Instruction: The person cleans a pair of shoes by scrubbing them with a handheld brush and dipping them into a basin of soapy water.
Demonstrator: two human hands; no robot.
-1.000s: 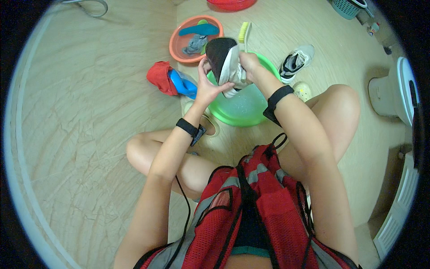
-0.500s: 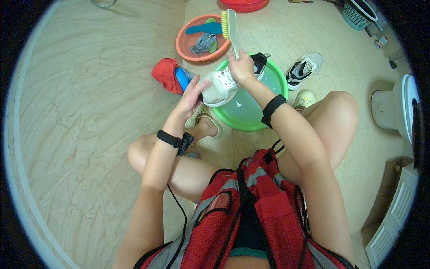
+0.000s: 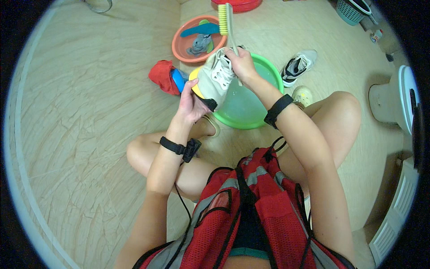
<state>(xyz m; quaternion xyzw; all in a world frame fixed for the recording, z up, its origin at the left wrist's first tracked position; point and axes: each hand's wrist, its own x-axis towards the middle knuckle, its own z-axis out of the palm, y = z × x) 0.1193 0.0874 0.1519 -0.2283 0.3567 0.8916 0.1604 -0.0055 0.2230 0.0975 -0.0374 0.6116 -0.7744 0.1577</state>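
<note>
A white sneaker (image 3: pixel 210 80) with white laces, a yellow patch and a dark heel or toe edge is tilted over the left side of the green basin (image 3: pixel 246 126). My left hand (image 3: pixel 192 104) grips its near end, thumb on the yellow part. My right hand (image 3: pixel 243 65) is closed round the handle of a scrubbing brush (image 3: pixel 230 27), its yellow bristles up and facing left. That same hand rests against the laced side of the sneaker. Cloudy water lies in the basin. Its mate, a white and black sneaker (image 3: pixel 300 67), sits on the floor to the right.
Beyond my left hand stands an orange basin (image 3: pixel 175 47) holding a grey cloth (image 3: pixel 200 45) and a flat blue piece (image 3: pixel 197 30). A red cloth (image 3: pixel 162 77) lies by a blue object (image 3: pixel 178 81). A red basin (image 3: pixel 239 5), a basket (image 3: pixel 353 14) and a toilet (image 3: pixel 394 99) stand farther off.
The sneaker has turned and tipped, bringing its yellow patch into view. My left hand has moved lower and under its near end. The brush stays upright in my right hand.
</note>
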